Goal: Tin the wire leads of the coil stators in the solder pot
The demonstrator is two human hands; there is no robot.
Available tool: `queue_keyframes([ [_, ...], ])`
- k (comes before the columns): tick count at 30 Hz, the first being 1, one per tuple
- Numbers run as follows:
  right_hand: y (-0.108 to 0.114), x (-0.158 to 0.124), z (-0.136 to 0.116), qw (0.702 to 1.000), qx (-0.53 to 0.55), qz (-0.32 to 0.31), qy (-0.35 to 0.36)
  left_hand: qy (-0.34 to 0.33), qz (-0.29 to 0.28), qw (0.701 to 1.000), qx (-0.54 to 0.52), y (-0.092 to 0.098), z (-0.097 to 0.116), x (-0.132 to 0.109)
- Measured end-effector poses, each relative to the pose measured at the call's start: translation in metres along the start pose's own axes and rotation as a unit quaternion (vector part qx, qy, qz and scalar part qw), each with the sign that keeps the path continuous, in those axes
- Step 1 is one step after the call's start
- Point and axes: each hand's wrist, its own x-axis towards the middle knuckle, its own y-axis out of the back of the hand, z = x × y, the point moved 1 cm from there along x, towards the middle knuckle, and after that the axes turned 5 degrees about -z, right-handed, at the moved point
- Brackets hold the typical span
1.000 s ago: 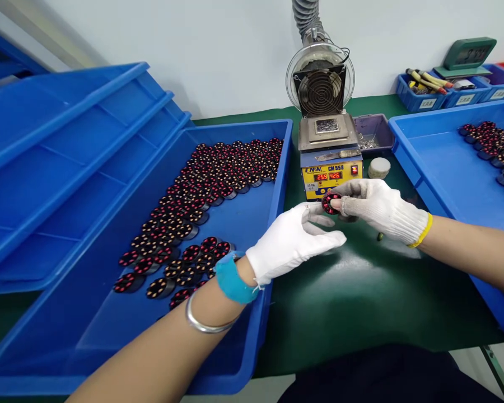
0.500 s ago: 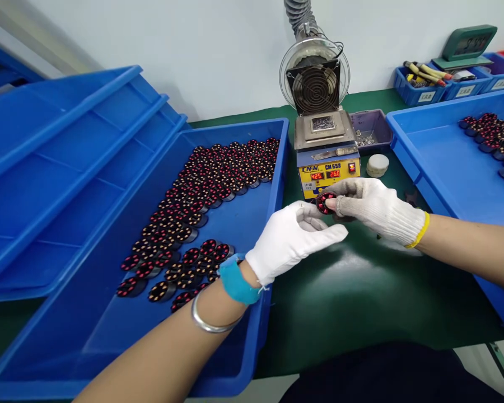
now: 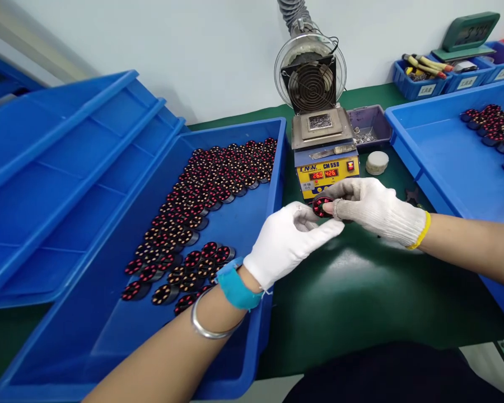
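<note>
My right hand (image 3: pixel 376 208), in a knitted white glove with a yellow cuff, pinches a small round black coil part with red windings (image 3: pixel 320 206) just in front of the yellow solder pot (image 3: pixel 325 168). My left hand (image 3: pixel 292 242), in a smooth white glove, is beside it with thumb and fingers curled toward the part, fingertips near it. Whether the left fingers touch the part I cannot tell. Both hands hover over the green mat (image 3: pixel 361 291).
A blue tray (image 3: pixel 252 235) at left holds several rows of the same coil parts (image 3: pixel 210 190). Stacked blue trays (image 3: pixel 67 168) lean at far left. Another blue tray (image 3: pixel 445 162) with parts is at right. A fan (image 3: pixel 311 84), purple dish (image 3: pixel 372 126) and white round pad (image 3: pixel 377 162) stand behind.
The view has shifted slightly; both hands stay together at the part, the left fingers curling a little closer round it.
</note>
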Motion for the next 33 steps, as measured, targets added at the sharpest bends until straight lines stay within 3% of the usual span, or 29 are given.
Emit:
queue_keyframes([
  [4,0.000,0.002,0.000,0.999,-0.041,0.010,-0.008,-0.024,0.001,0.997,-0.068,-0.002,0.000,-0.002],
  [10,0.001,0.003,0.001,0.998,-0.042,0.045,0.018,-0.134,0.198,0.966,-0.103,0.016,0.001,-0.005],
  [12,-0.001,0.001,-0.002,0.998,-0.038,0.047,0.012,-0.120,0.186,0.973,-0.063,0.016,-0.002,-0.001],
  [15,-0.005,-0.003,-0.009,0.998,-0.045,0.044,0.003,-0.096,0.104,0.990,0.025,0.009,-0.007,0.002],
  [17,-0.005,-0.003,-0.010,0.997,-0.057,0.046,0.009,-0.108,0.083,0.989,0.053,0.003,-0.010,0.001],
  [20,-0.003,-0.001,-0.007,0.996,-0.058,0.059,0.026,-0.181,0.116,0.977,0.019,0.001,-0.011,-0.005],
  [22,-0.001,0.000,-0.006,0.996,-0.050,0.068,0.029,-0.214,0.183,0.959,-0.021,0.004,-0.009,-0.008],
  [25,-0.002,-0.001,-0.008,0.996,-0.047,0.067,0.018,-0.198,0.254,0.946,-0.027,0.009,-0.005,-0.005],
  [30,-0.005,-0.005,-0.011,0.997,-0.055,0.042,0.038,-0.197,0.178,0.952,0.151,0.006,-0.003,0.002],
  [33,0.001,-0.002,-0.009,0.995,-0.064,0.064,0.042,-0.213,0.171,0.949,0.160,0.003,-0.005,-0.001],
])
